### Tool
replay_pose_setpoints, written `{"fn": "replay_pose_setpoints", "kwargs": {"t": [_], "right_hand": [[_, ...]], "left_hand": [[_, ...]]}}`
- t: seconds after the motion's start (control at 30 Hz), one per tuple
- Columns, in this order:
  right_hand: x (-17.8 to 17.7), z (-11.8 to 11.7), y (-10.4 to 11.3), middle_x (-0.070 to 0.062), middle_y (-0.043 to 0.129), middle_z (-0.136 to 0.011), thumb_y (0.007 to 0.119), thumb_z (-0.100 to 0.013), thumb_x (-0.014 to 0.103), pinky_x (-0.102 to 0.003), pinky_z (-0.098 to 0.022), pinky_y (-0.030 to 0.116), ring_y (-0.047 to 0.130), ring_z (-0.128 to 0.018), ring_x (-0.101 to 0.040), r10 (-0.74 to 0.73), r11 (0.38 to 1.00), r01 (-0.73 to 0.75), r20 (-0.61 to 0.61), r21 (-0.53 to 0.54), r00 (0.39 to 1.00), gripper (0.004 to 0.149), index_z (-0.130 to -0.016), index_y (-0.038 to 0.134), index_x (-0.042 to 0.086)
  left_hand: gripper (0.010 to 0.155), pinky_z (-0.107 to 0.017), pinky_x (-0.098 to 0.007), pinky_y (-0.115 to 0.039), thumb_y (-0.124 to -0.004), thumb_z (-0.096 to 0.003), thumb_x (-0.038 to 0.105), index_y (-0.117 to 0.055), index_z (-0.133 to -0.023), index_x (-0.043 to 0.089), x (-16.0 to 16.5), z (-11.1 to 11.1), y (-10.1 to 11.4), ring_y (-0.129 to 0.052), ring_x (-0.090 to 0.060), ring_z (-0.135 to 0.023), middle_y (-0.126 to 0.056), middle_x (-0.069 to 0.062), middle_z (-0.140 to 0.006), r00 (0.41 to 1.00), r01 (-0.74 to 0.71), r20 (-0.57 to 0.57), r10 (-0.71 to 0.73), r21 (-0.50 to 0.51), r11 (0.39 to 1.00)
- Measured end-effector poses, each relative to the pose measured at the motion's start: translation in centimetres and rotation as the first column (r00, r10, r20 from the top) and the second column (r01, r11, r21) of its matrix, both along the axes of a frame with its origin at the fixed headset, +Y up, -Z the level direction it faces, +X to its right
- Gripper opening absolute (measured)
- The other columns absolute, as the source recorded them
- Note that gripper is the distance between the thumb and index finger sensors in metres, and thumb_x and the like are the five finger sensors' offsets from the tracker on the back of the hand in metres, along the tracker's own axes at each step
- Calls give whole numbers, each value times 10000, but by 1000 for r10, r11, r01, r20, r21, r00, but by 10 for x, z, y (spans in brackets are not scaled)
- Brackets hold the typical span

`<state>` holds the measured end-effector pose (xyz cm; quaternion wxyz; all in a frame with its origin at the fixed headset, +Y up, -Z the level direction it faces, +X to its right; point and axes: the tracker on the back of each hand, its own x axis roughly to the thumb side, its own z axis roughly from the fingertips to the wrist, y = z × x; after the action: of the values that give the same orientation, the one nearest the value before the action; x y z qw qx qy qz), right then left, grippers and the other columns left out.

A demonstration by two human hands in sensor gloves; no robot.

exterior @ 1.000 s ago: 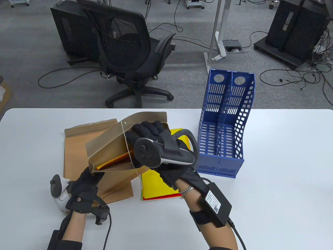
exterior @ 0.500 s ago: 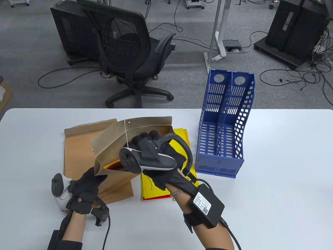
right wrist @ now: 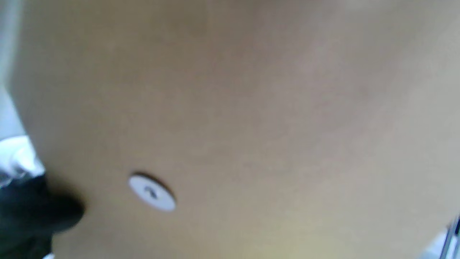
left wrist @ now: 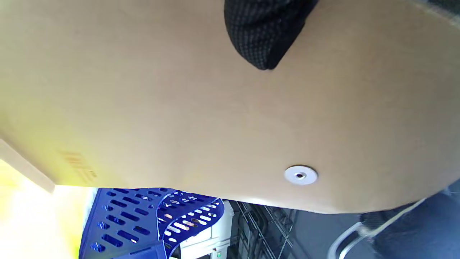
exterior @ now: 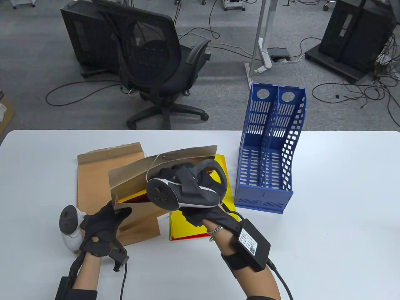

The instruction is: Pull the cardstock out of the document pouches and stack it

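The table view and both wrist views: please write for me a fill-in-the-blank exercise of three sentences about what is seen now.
1. The left hand holds the lower edge of the open brown ____.
2. The right hand reaches into the pouch, where sheets of yellow cardstock show at its ____.
3. The file holder standing at the right of the cardstock stack is ____ in colour.

Missing words: pouch; mouth; blue

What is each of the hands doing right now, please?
Left hand: pinches the pouch edge.
Right hand: fingers inside the pouch mouth; grip cannot be told.
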<state>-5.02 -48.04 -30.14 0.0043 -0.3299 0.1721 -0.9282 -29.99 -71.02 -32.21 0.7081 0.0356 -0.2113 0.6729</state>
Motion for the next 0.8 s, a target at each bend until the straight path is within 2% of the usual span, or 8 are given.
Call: {"fn": "replay_pose_setpoints", "kwargs": {"t": [0.07, 0.13, 0.27, 0.33, 0.43, 0.57, 0.7, 0.8], "right_hand": [[7, 7, 11, 5, 995, -782, 775, -484, 349, -428, -608, 782, 981, -726, -241, -75, 988, 74, 2, 134, 997, 378, -835, 906, 292], [16, 16, 24, 11, 984, -800, 771, -488, 356, -424, -609, 785, 973, -741, -237, -179, 948, 167, 20, 271, 984, 382, -846, 892, 303], [39, 35, 47, 37, 945, -856, 738, -520, 392, -379, -596, 821, 960, -775, -209, -361, 797, 245, 110, 552, 926, 390, -895, 830, 342], [51, 42, 57, 33, 950, -848, 723, -533, 401, -360, -562, 851, 978, -748, -204, -414, 746, 241, 149, 620, 898, 406, -929, 794, 350], [75, 51, 73, 24, 938, -860, 701, -557, 396, -341, -539, 875, 986, -737, -204, -522, 684, 269, 198, 678, 830, 429, -986, 711, 379], [108, 56, 83, -2, 930, -866, 697, -566, 376, -317, -483, 912, 1013, -694, -202, -654, 608, 375, 173, 700, 736, 447, -1012, 668, 361], [136, 59, 77, -39, 893, -899, 702, -565, 349, -296, -448, 937, 1030, -666, -202, -751, 505, 461, 107, 730, 652, 449, -1012, 664, 335], [146, 55, 59, -55, 902, -883, 716, -547, 333, -290, -403, 958, 1050, -628, -209, -753, 476, 480, 60, 737, 655, 449, -995, 687, 323]], "left_hand": [[449, -662, -499, -704, -822, -495, 321, -773, -938, 380, -1, 1, 0, -878, -235, -932, -886, 32, -998, 1000, -28, -8, 28, -1, 1000], [456, -647, -487, -723, -823, -494, 323, -766, -944, 378, -3, 1, -1, -896, -232, -912, -897, 29, -985, 999, -25, -24, 25, -1, 1000], [454, -607, -466, -761, -822, -493, 330, -768, -942, 366, -6, 1, -1, -942, -223, -854, -921, 22, -954, 998, -57, -35, 57, -1, 998], [451, -586, -457, -777, -821, -493, 331, -770, -940, 353, -8, 1, -2, -966, -222, -821, -941, 9, -930, 998, -49, -51, 48, -10, 999], [454, -550, -438, -805, -816, -492, 343, -764, -943, 331, -12, 1, -4, -1000, -213, -770, -964, 3, -895, 995, -67, -69, 65, -23, 997], [455, -516, -420, -828, -807, -498, 356, -756, -948, 313, -24, 1, -6, -1023, -207, -727, -982, 1, -865, 989, -117, -96, 111, -61, 991], [460, -497, -403, -842, -794, -506, 370, -741, -958, 304, -43, 2, -9, -1038, -194, -698, -989, 5, -848, 982, -158, -121, 144, -118, 980], [470, -470, -392, -852, -787, -513, 371, -728, -970, 277, -58, 5, -9, -1052, -197, -663, -996, -13, -827, 974, -188, -159, 164, -148, 971]]}}
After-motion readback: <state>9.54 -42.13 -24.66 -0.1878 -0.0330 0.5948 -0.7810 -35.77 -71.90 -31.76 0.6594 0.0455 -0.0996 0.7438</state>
